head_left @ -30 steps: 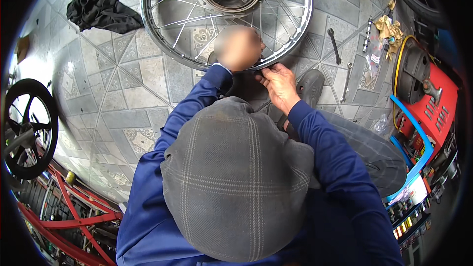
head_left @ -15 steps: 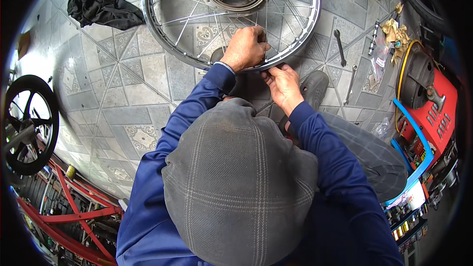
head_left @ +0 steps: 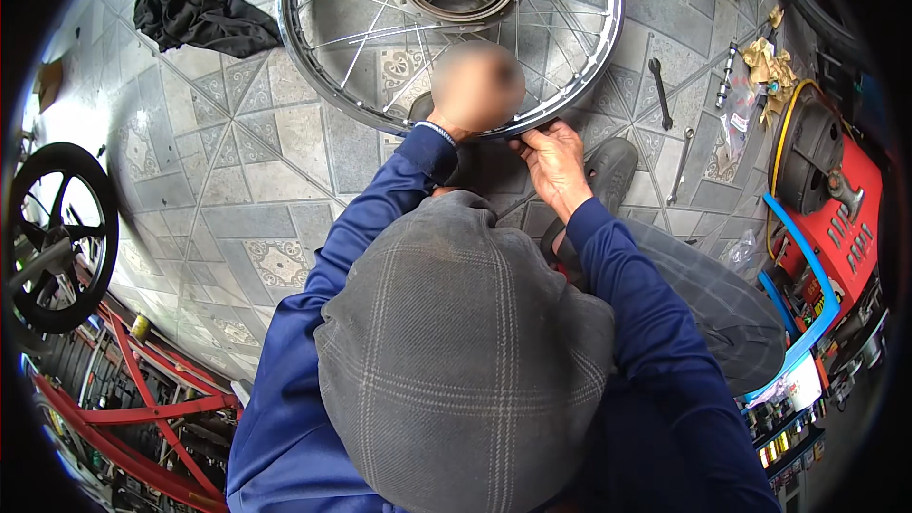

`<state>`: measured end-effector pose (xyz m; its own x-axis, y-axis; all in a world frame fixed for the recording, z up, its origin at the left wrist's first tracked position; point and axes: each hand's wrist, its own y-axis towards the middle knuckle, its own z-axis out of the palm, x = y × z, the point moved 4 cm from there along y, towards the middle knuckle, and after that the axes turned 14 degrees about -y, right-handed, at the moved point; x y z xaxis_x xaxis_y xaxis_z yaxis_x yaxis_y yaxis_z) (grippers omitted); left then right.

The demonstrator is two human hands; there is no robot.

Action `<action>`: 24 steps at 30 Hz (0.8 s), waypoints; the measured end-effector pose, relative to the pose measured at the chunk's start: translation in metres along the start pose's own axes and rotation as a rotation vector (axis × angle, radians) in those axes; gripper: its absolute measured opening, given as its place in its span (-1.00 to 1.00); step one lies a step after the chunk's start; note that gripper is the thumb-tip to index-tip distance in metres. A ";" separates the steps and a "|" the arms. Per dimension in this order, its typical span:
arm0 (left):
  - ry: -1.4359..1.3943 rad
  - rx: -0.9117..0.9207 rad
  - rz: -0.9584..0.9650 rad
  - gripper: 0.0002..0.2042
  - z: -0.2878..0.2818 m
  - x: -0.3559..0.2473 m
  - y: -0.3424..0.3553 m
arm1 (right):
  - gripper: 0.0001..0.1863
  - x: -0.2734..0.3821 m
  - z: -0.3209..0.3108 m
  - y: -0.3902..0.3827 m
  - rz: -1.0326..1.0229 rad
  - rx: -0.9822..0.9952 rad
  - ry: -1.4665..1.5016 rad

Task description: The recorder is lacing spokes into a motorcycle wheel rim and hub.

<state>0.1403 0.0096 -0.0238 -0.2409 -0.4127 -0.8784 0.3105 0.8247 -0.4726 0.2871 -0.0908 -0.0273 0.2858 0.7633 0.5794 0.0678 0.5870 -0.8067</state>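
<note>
Spoked wheel (head_left: pixel 460 2), rim (head_left: pixel 570 99) at right grip (head_left: pixel 556 166), seemingly beneath blurred left grip (head_left: pixel 477 87)

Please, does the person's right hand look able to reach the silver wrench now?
Probably yes: the silver wrench lies uncovered on the floor, to the right of the right hand. The shoe between them looks low enough to pass over.

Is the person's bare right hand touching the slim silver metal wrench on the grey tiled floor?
Apart. The head view shows a dark grey shoe and patterned floor tiles between the right hand and the silver wrench.
</note>
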 end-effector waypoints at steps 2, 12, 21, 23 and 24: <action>0.047 -0.027 0.011 -0.84 0.002 -0.004 0.001 | -0.82 0.006 0.004 -0.001 0.000 0.020 0.004; 0.370 0.093 -0.015 -0.73 -0.001 -0.016 -0.009 | -0.88 0.020 -0.006 0.000 0.051 0.201 -0.025; 0.513 -0.031 -0.022 -0.67 0.018 -0.013 -0.023 | -0.73 0.043 0.008 -0.010 0.194 0.006 -0.179; 0.480 0.016 -0.019 -0.66 0.016 -0.012 -0.019 | -0.71 0.034 0.006 -0.004 0.178 -0.010 -0.134; 0.444 0.059 -0.027 -0.65 0.016 -0.010 -0.017 | -0.69 0.028 0.004 0.001 0.169 -0.020 -0.096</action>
<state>0.1523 -0.0062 -0.0079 -0.6169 -0.2177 -0.7564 0.3471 0.7872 -0.5097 0.2915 -0.0683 -0.0117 0.2026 0.8733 0.4431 0.0462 0.4434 -0.8951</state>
